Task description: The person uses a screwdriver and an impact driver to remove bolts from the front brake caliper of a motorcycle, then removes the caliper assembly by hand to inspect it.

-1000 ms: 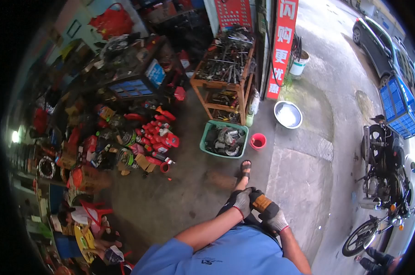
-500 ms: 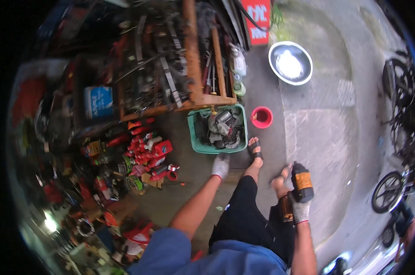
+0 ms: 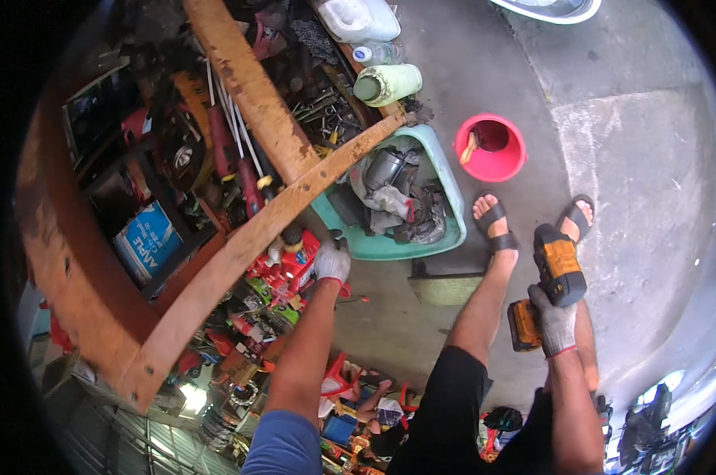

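Note:
My right hand (image 3: 557, 321), in a pale knit glove, grips the handle of a cordless power drill (image 3: 562, 269) with a black and yellow body. The drill's battery (image 3: 524, 324) juts out to the left of that hand, and its nose points away from me. My left hand (image 3: 333, 260), gloved too, is at the near left corner of a teal plastic basin (image 3: 451, 184), beside the wooden bench edge. Its dark fingertips are loosely bent, with nothing visible in them. Metal parts, including a grey cylinder (image 3: 385, 169), and a dirty rag (image 3: 387, 199) lie in the basin.
A wooden bench frame (image 3: 215, 297) with long-handled screwdrivers (image 3: 247, 178) and other tools fills the left. Beyond the basin stand a green bottle (image 3: 393, 83) and a pink bucket (image 3: 520, 150) with a brush in it. Red bottles (image 3: 295, 269) crowd the floor under the bench.
My view has moved closer to the bench and basin. My left hand has come up toward the basin's left corner. The drill is still in my right hand, now held out ahead of my leg.

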Demonstrator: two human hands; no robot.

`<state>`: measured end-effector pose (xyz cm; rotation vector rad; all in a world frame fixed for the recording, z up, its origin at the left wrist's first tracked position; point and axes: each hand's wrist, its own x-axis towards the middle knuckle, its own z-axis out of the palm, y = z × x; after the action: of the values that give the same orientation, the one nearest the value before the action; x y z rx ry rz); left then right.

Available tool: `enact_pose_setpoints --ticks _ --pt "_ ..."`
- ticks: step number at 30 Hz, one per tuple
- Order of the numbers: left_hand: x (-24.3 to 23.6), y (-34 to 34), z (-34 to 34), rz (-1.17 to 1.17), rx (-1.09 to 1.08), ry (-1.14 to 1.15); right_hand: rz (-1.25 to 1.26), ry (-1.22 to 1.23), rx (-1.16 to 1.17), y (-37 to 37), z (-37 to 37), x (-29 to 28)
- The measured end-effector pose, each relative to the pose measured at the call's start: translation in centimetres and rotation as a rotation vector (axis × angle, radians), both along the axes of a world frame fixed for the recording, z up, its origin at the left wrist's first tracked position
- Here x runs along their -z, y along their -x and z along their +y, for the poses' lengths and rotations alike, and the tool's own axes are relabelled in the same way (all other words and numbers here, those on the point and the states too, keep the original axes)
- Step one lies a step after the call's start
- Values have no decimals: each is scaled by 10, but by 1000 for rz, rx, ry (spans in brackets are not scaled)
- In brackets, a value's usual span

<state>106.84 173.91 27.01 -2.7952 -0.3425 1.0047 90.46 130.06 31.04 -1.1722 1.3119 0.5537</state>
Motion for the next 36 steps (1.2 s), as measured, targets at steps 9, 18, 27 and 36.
enact_pose_setpoints --ticks 9,18,27,36 --pt "67 -84 44 400 623 -646 20 -69 -30 -33 11 19" --pt "97 -119 35 -96 124 -192 -28 38 -327 -29 4 28" --pt "108 -147 41 -172 93 -183 5 71 -574 -32 -7 35" --pt "170 -183 61 -289 99 -144 186 -88 -453 -70 -16 19"
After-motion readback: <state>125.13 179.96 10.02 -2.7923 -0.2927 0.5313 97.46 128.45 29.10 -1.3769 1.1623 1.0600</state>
